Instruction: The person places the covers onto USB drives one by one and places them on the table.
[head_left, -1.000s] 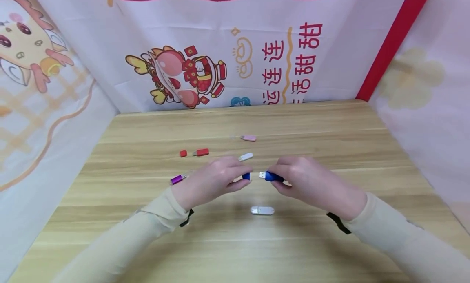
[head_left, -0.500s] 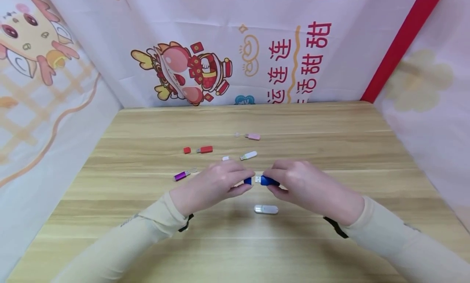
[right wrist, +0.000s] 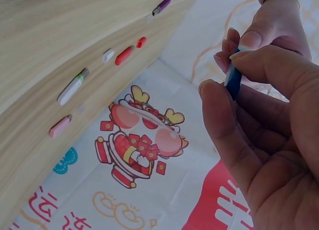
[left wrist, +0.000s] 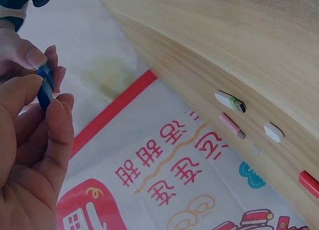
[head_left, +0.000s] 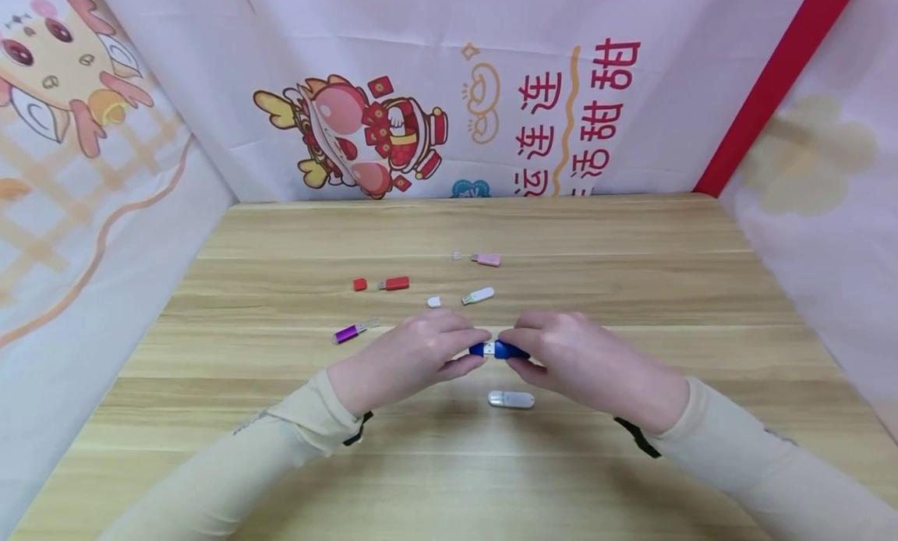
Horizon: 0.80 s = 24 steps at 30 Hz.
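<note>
My left hand (head_left: 410, 350) pinches a small blue cap (head_left: 477, 349) between thumb and fingers. Facing it, my right hand (head_left: 592, 362) grips a blue USB stick (head_left: 510, 350) by its body. A short stretch of the stick's metal plug (head_left: 489, 349) shows between body and cap, its tip right at the cap's mouth. Both parts line up roughly level, above the table. In the left wrist view the blue pieces (left wrist: 45, 88) form one line between the two hands' fingertips; fingers cover much of them. Below the hands lies a white capped USB stick (head_left: 511, 400).
Beyond the hands on the wooden table (head_left: 596, 252) lie a white USB stick (head_left: 479, 295) and its cap (head_left: 433, 302), a pink stick (head_left: 486, 259) beside a clear cap (head_left: 457, 256), a red stick (head_left: 394, 283) with its cap (head_left: 360, 284), and a purple stick (head_left: 347, 334).
Both hands have drawn together, closing the gap between the blue cap and the USB plug. The head view has shifted slightly, and the loose white cap has come out from behind the left hand.
</note>
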Each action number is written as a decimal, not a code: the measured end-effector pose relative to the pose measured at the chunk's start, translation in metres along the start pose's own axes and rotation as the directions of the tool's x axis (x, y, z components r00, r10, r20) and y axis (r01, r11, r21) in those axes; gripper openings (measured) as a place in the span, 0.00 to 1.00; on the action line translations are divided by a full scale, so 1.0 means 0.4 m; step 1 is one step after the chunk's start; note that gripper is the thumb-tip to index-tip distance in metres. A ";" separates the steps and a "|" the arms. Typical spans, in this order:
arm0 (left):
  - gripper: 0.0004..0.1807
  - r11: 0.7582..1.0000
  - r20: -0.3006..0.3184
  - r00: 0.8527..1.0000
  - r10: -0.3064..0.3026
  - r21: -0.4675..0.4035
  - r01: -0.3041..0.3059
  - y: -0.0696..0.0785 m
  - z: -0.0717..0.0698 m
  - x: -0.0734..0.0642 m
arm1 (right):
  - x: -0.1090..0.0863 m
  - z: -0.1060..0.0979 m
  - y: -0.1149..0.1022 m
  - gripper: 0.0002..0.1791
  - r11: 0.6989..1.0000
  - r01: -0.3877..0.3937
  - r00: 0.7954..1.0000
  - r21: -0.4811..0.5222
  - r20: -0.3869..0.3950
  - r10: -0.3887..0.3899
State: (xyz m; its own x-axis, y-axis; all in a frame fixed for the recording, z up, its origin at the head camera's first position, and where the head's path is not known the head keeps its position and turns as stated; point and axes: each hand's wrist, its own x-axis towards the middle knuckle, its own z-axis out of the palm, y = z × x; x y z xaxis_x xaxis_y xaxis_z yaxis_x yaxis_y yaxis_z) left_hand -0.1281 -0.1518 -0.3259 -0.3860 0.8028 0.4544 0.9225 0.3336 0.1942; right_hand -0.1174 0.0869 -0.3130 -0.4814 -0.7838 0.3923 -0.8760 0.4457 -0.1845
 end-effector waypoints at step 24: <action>0.15 0.988 0.010 0.989 -0.145 -0.051 0.146 0.020 0.008 0.017 | -0.010 0.007 0.004 0.09 1.000 -0.001 0.998 0.011 -0.063 0.002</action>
State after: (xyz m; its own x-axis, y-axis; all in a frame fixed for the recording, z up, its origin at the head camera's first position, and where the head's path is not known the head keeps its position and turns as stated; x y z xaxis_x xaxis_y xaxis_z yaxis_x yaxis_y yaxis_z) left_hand -0.1234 -0.1420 -0.3240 -0.5158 0.7506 0.4129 0.8550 0.4211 0.3026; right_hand -0.1169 0.0895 -0.3175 -0.4802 -0.7544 0.4476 -0.8757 0.4417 -0.1952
